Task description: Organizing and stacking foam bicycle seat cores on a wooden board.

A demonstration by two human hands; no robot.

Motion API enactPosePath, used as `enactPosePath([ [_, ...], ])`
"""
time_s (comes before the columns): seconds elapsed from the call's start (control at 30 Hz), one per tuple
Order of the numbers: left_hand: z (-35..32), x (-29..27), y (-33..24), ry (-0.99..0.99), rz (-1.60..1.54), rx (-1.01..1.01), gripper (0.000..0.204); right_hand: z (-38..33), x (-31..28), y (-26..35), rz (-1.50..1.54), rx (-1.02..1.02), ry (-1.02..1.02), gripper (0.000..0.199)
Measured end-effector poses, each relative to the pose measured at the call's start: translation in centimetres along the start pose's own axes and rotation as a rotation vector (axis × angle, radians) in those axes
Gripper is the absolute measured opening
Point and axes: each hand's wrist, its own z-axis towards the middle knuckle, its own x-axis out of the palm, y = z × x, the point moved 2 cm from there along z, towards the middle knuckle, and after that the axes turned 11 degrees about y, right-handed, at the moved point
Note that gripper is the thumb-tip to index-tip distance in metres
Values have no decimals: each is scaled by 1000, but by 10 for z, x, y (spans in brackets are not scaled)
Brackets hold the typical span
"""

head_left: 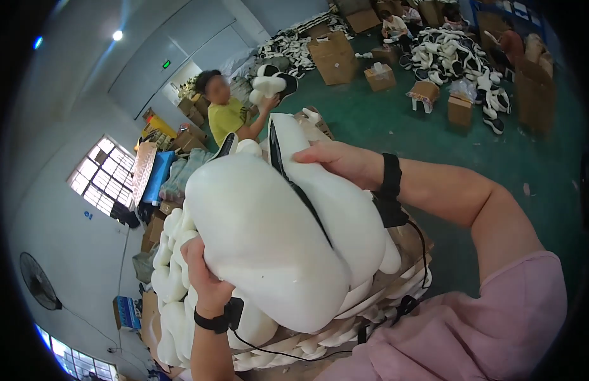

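Observation:
Two large, smooth white moulded foam pieces with black faces are held up together in front of me. The nearer foam piece [256, 235] is broad and rounded, and my left hand [207, 276] grips its lower left edge. Against its right side leans the second foam piece [335, 209], with a black strip showing along the seam between them. My right hand [332, 159] clasps that piece near its upper end, thumb on the white side; its other fingers are hidden. Beneath both hands lies a stacked heap of similar white pieces [172, 279].
A person in a yellow top [227, 120] stands beyond the heap, holding white and black pieces [272, 86]. Across the green floor [459, 184] are cardboard boxes [332, 58], a big pile of black-and-white pieces [453, 54] and several seated people. Black cables [281, 351] hang from my wrist straps.

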Motion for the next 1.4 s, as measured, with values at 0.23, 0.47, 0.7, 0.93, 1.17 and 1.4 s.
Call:
enactPosePath([
  [0.23, -15, 15, 25, 98, -403, -323, 69, -7, 12, -8, 171, 60, 43, 43],
  [0.47, -4, 12, -3, 162, -132, 95, 54, -4, 30, -13, -86, -48, 197, 68],
  [0.7, -26, -8, 1, 329, 181, 111, 55, -6, 46, -2, -325, -81, 228, 62],
  [0.93, -37, -12, -17, 270, 109, 54, 49, -13, 42, 0, -261, -120, 283, 59],
  [1.17, -49, -1, -5, 93, -144, 138, 56, -20, 57, 10, -260, -128, 287, 60],
  [1.4, -53, 0, -2, 55, -450, 8, 63, -8, 46, 13, -279, -106, 318, 48],
])
